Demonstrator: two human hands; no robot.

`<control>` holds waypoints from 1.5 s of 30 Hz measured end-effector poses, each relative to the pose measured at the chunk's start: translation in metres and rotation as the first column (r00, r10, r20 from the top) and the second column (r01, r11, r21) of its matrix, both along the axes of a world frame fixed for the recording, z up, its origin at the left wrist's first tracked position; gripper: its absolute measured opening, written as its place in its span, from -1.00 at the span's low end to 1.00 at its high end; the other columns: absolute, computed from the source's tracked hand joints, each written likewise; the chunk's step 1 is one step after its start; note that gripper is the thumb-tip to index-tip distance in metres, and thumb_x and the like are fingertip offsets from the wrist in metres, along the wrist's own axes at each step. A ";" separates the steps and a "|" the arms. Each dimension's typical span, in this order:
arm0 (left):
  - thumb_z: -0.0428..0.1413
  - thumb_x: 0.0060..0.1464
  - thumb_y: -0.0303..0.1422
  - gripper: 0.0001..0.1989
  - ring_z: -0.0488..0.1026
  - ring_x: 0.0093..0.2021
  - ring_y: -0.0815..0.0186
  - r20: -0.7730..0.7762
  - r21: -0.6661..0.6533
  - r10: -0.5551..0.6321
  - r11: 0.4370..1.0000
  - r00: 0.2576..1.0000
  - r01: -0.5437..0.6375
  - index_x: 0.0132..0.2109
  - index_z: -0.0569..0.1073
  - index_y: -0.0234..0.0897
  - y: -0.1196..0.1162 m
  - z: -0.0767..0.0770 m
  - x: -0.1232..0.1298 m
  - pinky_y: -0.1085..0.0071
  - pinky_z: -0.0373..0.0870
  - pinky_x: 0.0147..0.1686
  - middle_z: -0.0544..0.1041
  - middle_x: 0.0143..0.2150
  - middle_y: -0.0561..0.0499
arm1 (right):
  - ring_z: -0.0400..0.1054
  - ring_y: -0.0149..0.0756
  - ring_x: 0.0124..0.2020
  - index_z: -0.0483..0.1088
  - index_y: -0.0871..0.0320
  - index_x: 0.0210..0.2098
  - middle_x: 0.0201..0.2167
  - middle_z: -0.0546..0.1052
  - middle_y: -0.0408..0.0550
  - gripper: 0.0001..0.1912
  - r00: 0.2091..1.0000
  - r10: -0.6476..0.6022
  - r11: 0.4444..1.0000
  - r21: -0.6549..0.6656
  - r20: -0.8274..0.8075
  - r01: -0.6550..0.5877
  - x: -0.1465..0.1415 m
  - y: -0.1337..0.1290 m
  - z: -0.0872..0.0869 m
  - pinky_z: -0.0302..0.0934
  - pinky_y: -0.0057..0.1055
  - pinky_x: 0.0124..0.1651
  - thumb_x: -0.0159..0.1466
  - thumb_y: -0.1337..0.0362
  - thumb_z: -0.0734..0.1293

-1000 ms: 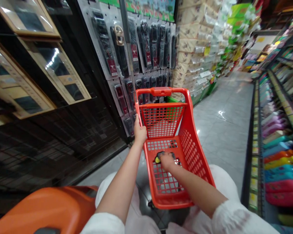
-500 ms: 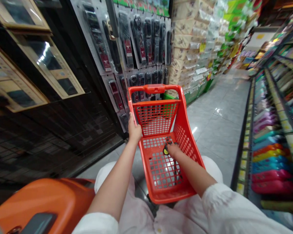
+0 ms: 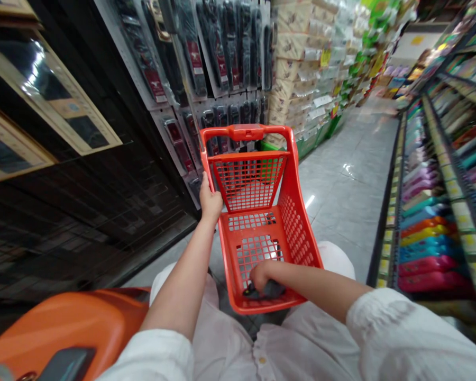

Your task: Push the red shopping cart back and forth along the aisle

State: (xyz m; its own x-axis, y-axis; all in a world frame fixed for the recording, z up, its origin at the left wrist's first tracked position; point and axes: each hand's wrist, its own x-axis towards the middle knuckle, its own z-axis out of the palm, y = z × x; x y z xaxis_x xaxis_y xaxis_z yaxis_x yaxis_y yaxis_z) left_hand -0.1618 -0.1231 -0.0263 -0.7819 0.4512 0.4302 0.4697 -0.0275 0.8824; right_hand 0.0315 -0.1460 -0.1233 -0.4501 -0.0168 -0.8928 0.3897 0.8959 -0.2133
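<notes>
The red cart [image 3: 257, 227] stands centrally, with the orange casing [image 3: 87, 323] at eight o'clock. At the cart's ten o'clock, the left hand [image 3: 210, 201] grips its side frame, likely to steady it. Inside the basket near six o'clock, the right hand [image 3: 263, 274] curls over a dark item [image 3: 273, 289], fingertips hidden, apparently holding it low against the mesh floor.

Packaged dark straps [image 3: 213, 45] (belts, perhaps) hang beside stacked cream packs [image 3: 290, 71].
</notes>
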 end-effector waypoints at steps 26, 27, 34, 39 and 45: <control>-0.05 -0.14 -0.70 -0.14 0.02 0.40 0.30 0.070 0.101 -0.118 0.989 0.991 0.110 0.37 0.13 -0.26 -0.016 -0.004 -0.009 0.33 -0.10 0.39 0.13 0.41 0.02 | 0.32 -0.02 0.09 0.37 0.26 0.11 0.04 0.43 0.34 -0.54 0.688 -0.059 0.910 0.244 -0.723 0.335 -0.053 -0.010 -0.027 0.36 -0.15 -0.08 0.31 0.52 0.07; -0.06 -0.13 -0.70 -0.14 0.02 0.40 0.30 0.077 0.103 -0.117 0.989 0.990 0.109 0.38 0.11 -0.28 -0.016 -0.004 -0.008 0.33 -0.10 0.39 0.12 0.42 0.00 | 0.31 0.01 0.11 0.36 0.30 0.13 0.06 0.41 0.38 -0.53 0.686 -0.035 0.913 0.256 -0.727 0.318 -0.046 -0.019 -0.035 0.37 -0.12 -0.10 0.31 0.52 0.06; -0.06 -0.09 -0.69 -0.14 -0.04 0.42 0.33 0.056 0.100 -0.131 0.987 0.990 0.125 0.39 0.07 -0.20 -0.021 -0.006 -0.003 0.31 -0.14 0.39 0.07 0.43 0.06 | 0.01 0.01 0.34 0.26 0.14 0.24 0.28 0.23 0.20 -0.53 0.607 0.042 0.952 0.216 -0.794 0.217 -0.037 0.012 -0.044 0.00 0.15 0.27 0.38 0.39 0.06; -0.06 -0.09 -0.69 -0.13 -0.04 0.42 0.35 0.059 0.054 -0.116 0.992 0.991 0.113 0.40 0.06 -0.20 -0.021 -0.006 -0.005 0.34 -0.13 0.39 0.06 0.43 0.06 | -0.06 -0.03 0.35 0.27 0.04 0.23 0.28 0.22 0.15 -0.52 0.646 -0.185 0.903 0.131 -0.740 0.409 -0.098 0.039 -0.028 0.01 0.09 0.25 0.39 0.37 0.02; -0.05 -0.05 -0.68 -0.14 -0.05 0.42 0.33 0.051 0.050 -0.130 0.991 0.990 0.128 0.40 0.03 -0.14 -0.023 -0.006 -0.005 0.32 -0.12 0.39 0.08 0.43 0.09 | 0.19 -0.02 0.12 0.43 0.12 0.04 0.04 0.42 0.15 -0.61 0.563 -0.185 0.901 0.089 -0.806 0.424 -0.095 0.028 -0.033 0.14 0.01 0.12 0.34 0.36 0.10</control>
State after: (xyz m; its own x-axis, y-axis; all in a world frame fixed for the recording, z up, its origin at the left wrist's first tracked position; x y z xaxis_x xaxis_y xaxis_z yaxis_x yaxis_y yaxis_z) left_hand -0.1671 -0.1465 -0.0323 -0.7411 0.5301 0.4121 0.4113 -0.1267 0.9026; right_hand -0.0638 -0.1177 -0.1563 -0.8941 0.4176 -0.1617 0.4475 0.8192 -0.3588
